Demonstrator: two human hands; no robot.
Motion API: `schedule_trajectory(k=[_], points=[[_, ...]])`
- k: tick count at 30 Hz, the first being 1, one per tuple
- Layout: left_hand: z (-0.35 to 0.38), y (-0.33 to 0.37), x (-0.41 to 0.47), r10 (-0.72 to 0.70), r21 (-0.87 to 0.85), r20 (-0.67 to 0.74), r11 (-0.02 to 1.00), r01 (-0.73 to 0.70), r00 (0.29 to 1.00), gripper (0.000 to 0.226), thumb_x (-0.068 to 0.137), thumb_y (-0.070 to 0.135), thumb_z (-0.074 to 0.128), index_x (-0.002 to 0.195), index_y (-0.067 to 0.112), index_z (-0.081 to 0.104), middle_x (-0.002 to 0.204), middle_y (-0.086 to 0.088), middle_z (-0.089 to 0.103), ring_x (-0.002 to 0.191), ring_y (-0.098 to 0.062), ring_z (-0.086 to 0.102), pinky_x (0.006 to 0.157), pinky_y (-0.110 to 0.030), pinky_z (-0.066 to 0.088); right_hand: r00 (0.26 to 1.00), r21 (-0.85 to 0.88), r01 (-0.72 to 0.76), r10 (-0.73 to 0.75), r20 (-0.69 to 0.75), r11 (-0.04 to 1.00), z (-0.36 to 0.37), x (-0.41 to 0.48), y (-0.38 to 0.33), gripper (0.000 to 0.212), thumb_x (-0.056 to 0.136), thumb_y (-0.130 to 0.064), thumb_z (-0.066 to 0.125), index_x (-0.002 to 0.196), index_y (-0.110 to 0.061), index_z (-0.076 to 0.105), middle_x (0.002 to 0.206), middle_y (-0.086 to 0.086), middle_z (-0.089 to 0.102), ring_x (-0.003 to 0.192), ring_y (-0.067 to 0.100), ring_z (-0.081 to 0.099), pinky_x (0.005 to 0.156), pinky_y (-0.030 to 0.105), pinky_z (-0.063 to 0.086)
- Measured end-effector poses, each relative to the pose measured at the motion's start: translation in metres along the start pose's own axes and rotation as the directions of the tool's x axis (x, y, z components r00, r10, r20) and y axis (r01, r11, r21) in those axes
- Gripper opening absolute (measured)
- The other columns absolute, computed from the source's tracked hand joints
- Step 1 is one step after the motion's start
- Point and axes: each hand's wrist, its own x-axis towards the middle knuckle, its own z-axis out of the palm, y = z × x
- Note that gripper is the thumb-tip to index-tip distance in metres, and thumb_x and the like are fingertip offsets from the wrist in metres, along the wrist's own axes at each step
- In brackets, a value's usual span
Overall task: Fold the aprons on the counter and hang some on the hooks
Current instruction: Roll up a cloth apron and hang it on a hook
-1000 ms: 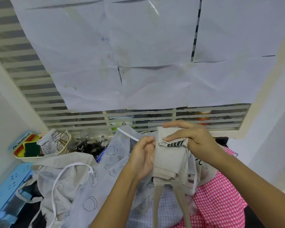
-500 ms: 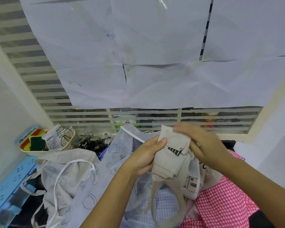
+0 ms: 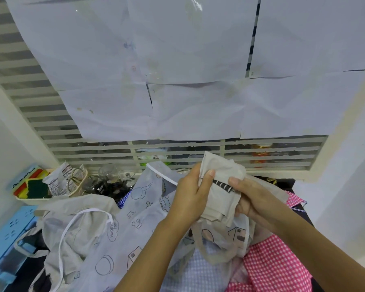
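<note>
brightness: bright, even, cool white cast.
source: daylight from the far side, diffused through the paper sheets over the louvred window; the sheets glow softly.
shadows: soft and faint; darkest in the folds of the aprons, near left.
glare: thin shiny streak on clear tape at top; small glints on the glasses.
distortion: wide-angle; slats and wall edges splay toward left and right.
focus: centre crisp, beige apron sharp; items behind the slats murky.
</note>
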Motion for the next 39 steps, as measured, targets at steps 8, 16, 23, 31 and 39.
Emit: schedule_trajectory(k=[8, 16, 23, 31, 39], points=[[0.000, -0.004, -0.005, -0.343, -0.206, 0.165, 0.905, 0.372, 0.925, 0.024, 0.093, 0.024, 0.060, 0.096, 0.001, 0.066, 0.083, -0.008, 0.068, 0.074, -0.017, 0.063, 0.059, -0.022, 0.049, 0.978, -0.101, 0.007, -0.028, -0.205, 0.995, -0.001, -0.001, -0.003, 0.035, 0.079, -0.003, 0.068, 0.114, -0.007, 0.064, 0.101, 0.008, 0.073, 0.093, 0.024, 0.071, 0.072, 0.033, 0.059], [-0.012, -0.014, -0.024, -0.529, -0.496, 0.598, 0.346, 0.797, 0.602, 0.024, 0.076, 0.010, 0.056, 0.085, 0.001, 0.076, 0.091, -0.016, 0.072, 0.078, -0.022, 0.072, 0.070, -0.030, 0.058, 0.886, -0.680, 0.425, -0.429, 0.177, 0.597, -0.002, -0.010, 0.004, 0.043, 0.081, -0.001, 0.069, 0.113, -0.031, 0.068, 0.113, -0.016, 0.067, 0.108, 0.003, 0.061, 0.090, 0.013, 0.045], [-0.021, -0.005, -0.033, -0.259, -0.645, 0.703, 0.160, 0.748, 0.662, 0.060, 0.073, 0.024, 0.081, 0.124, -0.002, 0.062, 0.114, -0.021, 0.064, 0.104, -0.031, 0.065, 0.087, -0.039, 0.053, 0.802, -0.788, 0.545, -0.451, 0.392, 0.285, -0.007, -0.006, 0.005, 0.059, 0.076, 0.015, 0.065, 0.108, -0.034, 0.069, 0.125, -0.018, 0.059, 0.117, 0.000, 0.054, 0.093, 0.015, 0.045], [-0.019, 0.003, -0.028, -0.351, -0.598, 0.543, 0.477, 0.645, 0.763, 0.045, 0.074, 0.001, 0.066, 0.118, -0.005, 0.060, 0.110, -0.020, 0.067, 0.097, -0.027, 0.067, 0.080, -0.031, 0.056, 0.862, -0.811, 0.356, -0.498, 0.093, 0.465, -0.003, -0.009, 0.009, 0.059, 0.090, 0.002, 0.056, 0.130, -0.041, 0.049, 0.128, -0.023, 0.053, 0.113, -0.006, 0.053, 0.089, 0.009, 0.043], [-0.017, 0.030, -0.015, -0.452, -0.792, 0.178, 0.462, 0.400, 0.874, 0.035, 0.078, -0.004, 0.065, 0.112, 0.000, 0.060, 0.103, -0.017, 0.071, 0.084, -0.025, 0.070, 0.070, -0.031, 0.059, 0.997, 0.163, -0.030, 0.042, -0.069, 0.986, 0.027, -0.027, 0.009, 0.037, 0.095, -0.029, 0.043, 0.125, -0.012, 0.056, 0.109, 0.016, 0.069, 0.088, 0.032, 0.068, 0.082, 0.040, 0.057]])
